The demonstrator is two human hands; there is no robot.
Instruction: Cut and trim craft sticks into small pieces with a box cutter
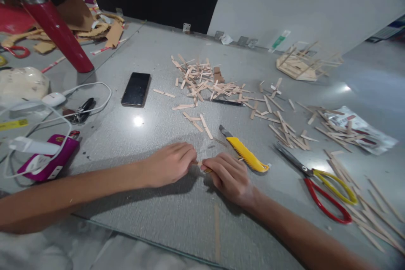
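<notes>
My left hand [171,163] and my right hand [229,175] meet on the grey tabletop [164,211], both with fingers curled. Between their fingertips they pinch a short wooden stick [202,166], mostly hidden by the fingers. A yellow utility knife [245,149] with its blade out lies just beyond my right hand. Red and yellow handled scissors [322,181] lie to its right.
A heap of cut wooden sticks [205,82] spreads across the middle. A black phone [136,89] lies left of it. A stick-built structure [300,65] stands far right, a plastic packet [360,128] nearer. A magenta device [50,160], white cables and a red cylinder [57,29] sit left.
</notes>
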